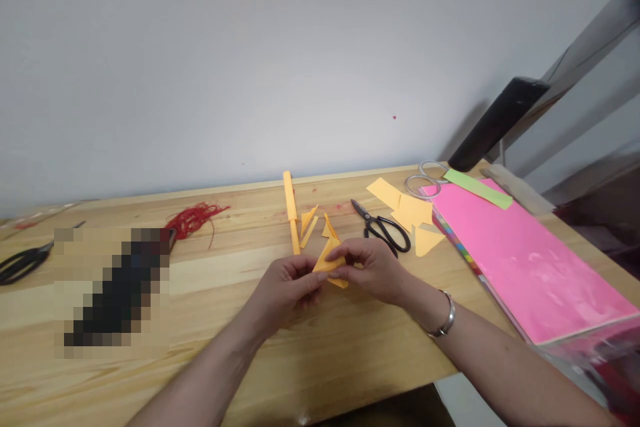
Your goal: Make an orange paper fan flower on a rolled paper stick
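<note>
Between my two hands is a small folded piece of orange paper (330, 260), pointed at its upper end. My left hand (293, 287) pinches its lower left edge between thumb and fingers. From the other side, my right hand (367, 270) grips it with thumb and forefinger; a metal bracelet circles that wrist. Just beyond the hands lie thin orange paper scraps (309, 227) and an orange paper tube (290, 197) that narrows toward me. Black-handled scissors (385, 230) rest to the right of my right hand, their blades pointing away to the left.
Cut orange paper pieces (415, 210) lie right of the scissors. Farther right, a pink paper pack (525, 260) carries a green strip (477, 188), near grey-handled scissors (423, 185). A black cylinder (500, 123) leans behind. Leftward are red thread (197, 220), a blurred dark object (123, 287) and more scissors (25, 263).
</note>
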Motion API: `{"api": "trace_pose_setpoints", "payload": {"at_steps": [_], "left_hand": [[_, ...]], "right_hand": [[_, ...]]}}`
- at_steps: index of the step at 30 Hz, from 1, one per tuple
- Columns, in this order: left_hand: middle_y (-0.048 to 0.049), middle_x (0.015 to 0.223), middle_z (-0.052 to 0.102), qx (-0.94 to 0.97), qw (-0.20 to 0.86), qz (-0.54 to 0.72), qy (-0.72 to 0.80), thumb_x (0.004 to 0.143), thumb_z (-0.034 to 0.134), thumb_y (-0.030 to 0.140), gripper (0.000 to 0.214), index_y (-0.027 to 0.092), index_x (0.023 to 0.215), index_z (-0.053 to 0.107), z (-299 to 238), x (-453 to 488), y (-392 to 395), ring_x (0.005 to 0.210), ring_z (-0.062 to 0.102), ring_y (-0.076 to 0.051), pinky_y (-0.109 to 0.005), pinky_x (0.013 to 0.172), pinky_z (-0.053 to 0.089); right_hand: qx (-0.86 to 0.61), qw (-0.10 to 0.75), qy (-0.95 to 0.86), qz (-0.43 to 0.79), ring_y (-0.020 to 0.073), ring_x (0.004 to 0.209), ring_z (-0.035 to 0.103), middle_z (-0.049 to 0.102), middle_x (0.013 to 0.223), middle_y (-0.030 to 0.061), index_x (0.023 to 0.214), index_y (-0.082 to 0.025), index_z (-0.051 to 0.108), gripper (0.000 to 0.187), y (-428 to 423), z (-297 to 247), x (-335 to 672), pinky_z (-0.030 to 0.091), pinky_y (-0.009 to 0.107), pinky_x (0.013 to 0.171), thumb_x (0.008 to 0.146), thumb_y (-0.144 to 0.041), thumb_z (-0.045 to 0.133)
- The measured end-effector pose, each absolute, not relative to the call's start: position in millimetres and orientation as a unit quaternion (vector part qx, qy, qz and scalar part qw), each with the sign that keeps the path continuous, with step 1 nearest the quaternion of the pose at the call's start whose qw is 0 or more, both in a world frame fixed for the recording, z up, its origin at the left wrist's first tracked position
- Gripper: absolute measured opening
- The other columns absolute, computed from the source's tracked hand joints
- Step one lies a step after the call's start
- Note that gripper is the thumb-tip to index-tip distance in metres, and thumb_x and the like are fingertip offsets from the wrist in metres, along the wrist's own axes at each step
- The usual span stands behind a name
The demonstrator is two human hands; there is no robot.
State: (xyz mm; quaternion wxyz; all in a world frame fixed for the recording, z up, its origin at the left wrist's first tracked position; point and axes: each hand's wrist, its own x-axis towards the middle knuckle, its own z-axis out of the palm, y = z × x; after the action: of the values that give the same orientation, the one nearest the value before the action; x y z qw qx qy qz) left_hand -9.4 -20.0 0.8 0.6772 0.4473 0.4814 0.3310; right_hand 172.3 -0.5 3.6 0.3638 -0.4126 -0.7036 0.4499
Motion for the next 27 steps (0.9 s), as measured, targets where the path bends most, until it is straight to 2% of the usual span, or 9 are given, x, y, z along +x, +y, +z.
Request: {"api": "trace_pose_setpoints", "payload": {"at_steps": [4, 10, 15, 22, 27], "left_hand": [[0.0032, 0.051, 0.053, 0.463, 0.658, 0.332, 0.492, 0.069, 0.068, 0.033, 0.02, 0.015, 0.079, 0.069, -0.8, -9.8, -19.8, 0.044, 0.044, -0.006, -0.017, 0.042, 0.029], [0.0012, 0.051, 0.056, 0.476, 0.635, 0.325, 0.513, 0.069, 0.068, 0.035, 0.022, 0.014, 0.062, 0.067, 2.4, -9.6, -19.7, 0.044, 0.046, -0.007, -0.018, 0.042, 0.03], [0.0016, 0.047, 0.056, 0.48, 0.621, 0.326, 0.526, 0.069, 0.068, 0.033, 0.02, 0.014, 0.064, 0.069, 4.5, -9.2, -19.7, 0.042, 0.046, -0.007, -0.018, 0.042, 0.031], [-0.0036, 0.057, 0.063, 0.44, 0.654, 0.364, 0.496, 0.073, 0.063, 0.033, 0.023, 0.013, 0.063, 0.068, 3.4, -11.3, -20.0, 0.045, 0.05, -0.009, -0.02, 0.043, 0.035], [-0.0027, 0.057, 0.064, 0.417, 0.668, 0.38, 0.486, 0.072, 0.064, 0.028, 0.019, 0.013, 0.061, 0.067, 5.2, -10.3, -19.3, 0.043, 0.05, -0.008, -0.019, 0.043, 0.035]], "right_hand": [[-0.419, 0.362, -0.714, 0.429, 0.01, 0.057, 0.05, 0.064, 0.067, 0.0017, 0.084, -0.015, 0.07, 0.017, 0.8, 3.5, 173.3, 0.041, 0.021, 0.053, 0.068, -0.016, 0.068], [-0.423, 0.362, -0.714, 0.425, 0.0098, 0.056, 0.05, 0.063, 0.065, 0.0012, 0.085, -0.014, 0.07, 0.017, 0.7, 4.9, 173.9, 0.041, 0.021, 0.052, 0.069, -0.017, 0.068], [-0.417, 0.365, -0.716, 0.425, 0.0098, 0.056, 0.05, 0.063, 0.065, 0.0011, 0.086, -0.014, 0.069, 0.018, 1.7, 6.6, 174.7, 0.042, 0.021, 0.052, 0.069, -0.018, 0.068], [-0.425, 0.365, -0.715, 0.418, 0.0118, 0.06, 0.054, 0.064, 0.067, 0.0015, 0.085, -0.016, 0.069, 0.016, 1.8, 9.1, 175.7, 0.043, 0.022, 0.055, 0.069, -0.018, 0.067], [-0.424, 0.37, -0.714, 0.416, 0.012, 0.061, 0.055, 0.065, 0.068, 0.0019, 0.085, -0.016, 0.07, 0.017, 1.8, 8.9, 175.6, 0.044, 0.023, 0.057, 0.068, -0.018, 0.068]]}}
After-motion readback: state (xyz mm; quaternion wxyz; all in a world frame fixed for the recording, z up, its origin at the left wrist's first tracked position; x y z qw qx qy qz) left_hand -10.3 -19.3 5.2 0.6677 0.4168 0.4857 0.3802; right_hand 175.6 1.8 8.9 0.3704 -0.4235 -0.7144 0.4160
